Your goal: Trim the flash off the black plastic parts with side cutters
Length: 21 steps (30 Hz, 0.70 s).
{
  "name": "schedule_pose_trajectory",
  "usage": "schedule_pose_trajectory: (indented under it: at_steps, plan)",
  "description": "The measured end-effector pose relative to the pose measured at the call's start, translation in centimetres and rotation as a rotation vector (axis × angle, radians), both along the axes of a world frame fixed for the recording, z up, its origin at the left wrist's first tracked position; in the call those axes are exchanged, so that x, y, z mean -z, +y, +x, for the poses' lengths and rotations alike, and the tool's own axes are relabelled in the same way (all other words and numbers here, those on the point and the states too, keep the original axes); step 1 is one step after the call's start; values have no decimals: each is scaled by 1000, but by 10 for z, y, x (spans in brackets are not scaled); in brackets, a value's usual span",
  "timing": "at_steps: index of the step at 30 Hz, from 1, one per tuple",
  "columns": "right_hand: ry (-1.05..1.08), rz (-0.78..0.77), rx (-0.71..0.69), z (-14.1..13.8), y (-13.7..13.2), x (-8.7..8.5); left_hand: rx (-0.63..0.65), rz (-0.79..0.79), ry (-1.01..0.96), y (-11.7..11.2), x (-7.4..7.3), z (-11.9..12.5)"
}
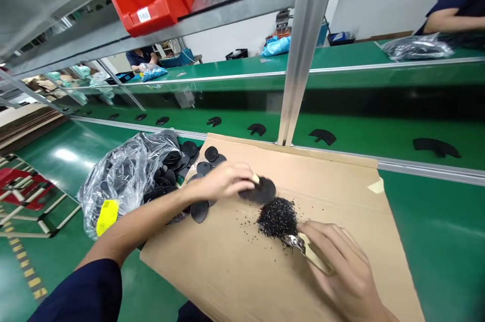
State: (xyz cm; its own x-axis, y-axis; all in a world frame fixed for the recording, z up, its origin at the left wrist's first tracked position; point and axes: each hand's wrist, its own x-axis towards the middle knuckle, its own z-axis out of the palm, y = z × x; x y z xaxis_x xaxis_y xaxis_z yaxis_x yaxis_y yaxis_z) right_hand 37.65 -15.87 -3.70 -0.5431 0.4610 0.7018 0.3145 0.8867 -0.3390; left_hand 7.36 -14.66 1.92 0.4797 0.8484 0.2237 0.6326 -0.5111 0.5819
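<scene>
My left hand [223, 180] pinches a flat black plastic disc [265, 190], with a pale cover on one fingertip. The disc is tilted above the far edge of a heap of small black plastic bits [278, 217]. My right hand [343, 261] is closed round nippers [297, 242] with pale handles. Their metal jaws touch the near side of the heap; whether the jaws are apart is too small to tell. Both hands are over a cardboard sheet [235, 266]. More black discs [199, 211] lie left of the heap, partly behind my left forearm.
A clear plastic bag [113, 175] of black parts stands at the left, with a yellow label. Behind the cardboard, a green belt [235, 125] carries spaced black parts. A metal post [299, 54] rises there, and a red bin [151, 3] hangs overhead. Other people work across the line.
</scene>
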Motion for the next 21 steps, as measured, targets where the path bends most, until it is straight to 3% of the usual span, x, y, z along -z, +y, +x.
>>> schedule_pose_trajectory:
  at_steps: [4, 7, 10, 16, 19, 21]
  plan:
    - [-1, -12, 6, 2, 4, 6, -396, 86, 361, 72, -7, -54]
    - [-21, -13, 20, 3, 8, 8, -544, 85, 412, 121, 1, -83]
    - [-68, -33, 90, 8, 13, 7, -664, 44, 441, 153, 17, -101]
    - [-236, -24, 345, 25, 31, 12, -875, -101, 511, 181, 35, -135]
    - [-339, -4, 442, 30, 37, 20, -1026, -156, 564, 180, 34, -153]
    - [-389, -1, 477, 31, 39, 25, -1041, -187, 588, 173, 33, -158]
